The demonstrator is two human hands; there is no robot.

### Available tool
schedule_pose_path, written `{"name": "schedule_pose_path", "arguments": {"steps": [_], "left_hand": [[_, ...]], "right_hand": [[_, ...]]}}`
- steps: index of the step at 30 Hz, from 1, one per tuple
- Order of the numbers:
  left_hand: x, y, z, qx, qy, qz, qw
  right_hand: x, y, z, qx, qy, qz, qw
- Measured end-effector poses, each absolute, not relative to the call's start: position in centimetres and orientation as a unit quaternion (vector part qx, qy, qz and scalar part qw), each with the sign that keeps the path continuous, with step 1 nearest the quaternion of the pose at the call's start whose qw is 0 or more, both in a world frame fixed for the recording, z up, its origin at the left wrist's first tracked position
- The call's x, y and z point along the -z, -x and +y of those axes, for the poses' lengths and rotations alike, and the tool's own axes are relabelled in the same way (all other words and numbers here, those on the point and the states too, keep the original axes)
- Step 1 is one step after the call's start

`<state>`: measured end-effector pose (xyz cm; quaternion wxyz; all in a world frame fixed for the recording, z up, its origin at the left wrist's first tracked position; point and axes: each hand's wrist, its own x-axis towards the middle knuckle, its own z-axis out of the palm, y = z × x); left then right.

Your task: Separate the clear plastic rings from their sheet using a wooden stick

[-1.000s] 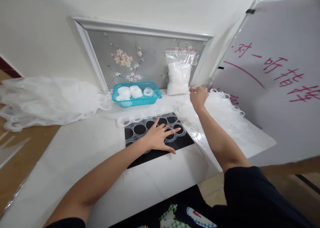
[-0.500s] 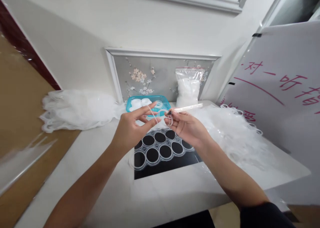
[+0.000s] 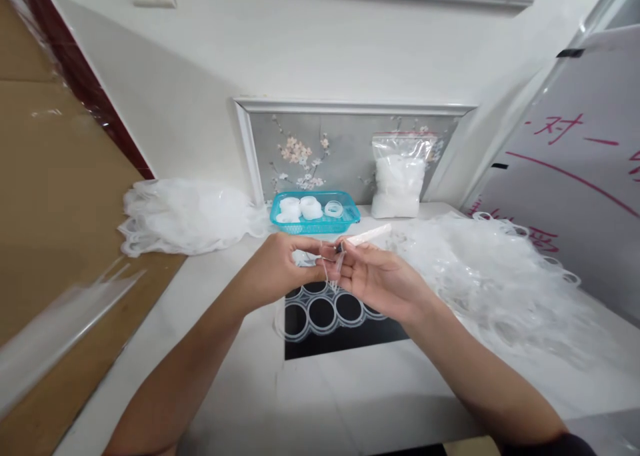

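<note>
Your left hand (image 3: 277, 269) has closed in on your right hand (image 3: 377, 276) above the black mat (image 3: 345, 345)! Over it, right fingers pinch a white-handled tool (image 3: 371, 235); left fingers curl at a pale ring (image 3: 325, 264), whether pinching, I can't tell.

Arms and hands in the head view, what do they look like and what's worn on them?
The left hand and right hand are ungloved. Both forearms are bare, with no watch or bracelet visible. A dark sleeve edge shows at lower right; the left sleeve isn't clear.
</note>
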<state>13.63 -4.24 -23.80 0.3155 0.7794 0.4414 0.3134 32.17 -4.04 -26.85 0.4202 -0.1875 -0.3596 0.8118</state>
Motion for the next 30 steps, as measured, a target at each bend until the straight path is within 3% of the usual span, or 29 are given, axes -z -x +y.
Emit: {"name": "schedule_pose_path", "arguments": {"steps": [7,12,20,24,30], "left_hand": [[23.7,-13.8,-3.8,-0.266,-0.796,0.417,0.348],[24.4,-13.3,-2.8,-0.25,-0.787,0.351,0.442],[26.4,-14.8,-1.8,-0.452,-0.634,0.247,0.577],[27.2,-16.3,-2.6,-0.489,-0.62,0.249,0.561],[26.4,-15.9,-3.8,-0.522,-0.651,0.26,0.487]], "right_hand": [[27.4,-32.5,-4.0,-0.801,0.199,-0.41,0.388],[27.4,-32.4,-3.8,-0.814,0.15,-0.371,0.421],[26.5,-32.9,-3.9,-0.728,0.092,-0.364,0.573],[26.4,-33.0,-4.1,-0.685,0.083,-0.406,0.6],[26.1,-34.5,-3.7,-0.607,0.195,-0.476,0.606]]}}
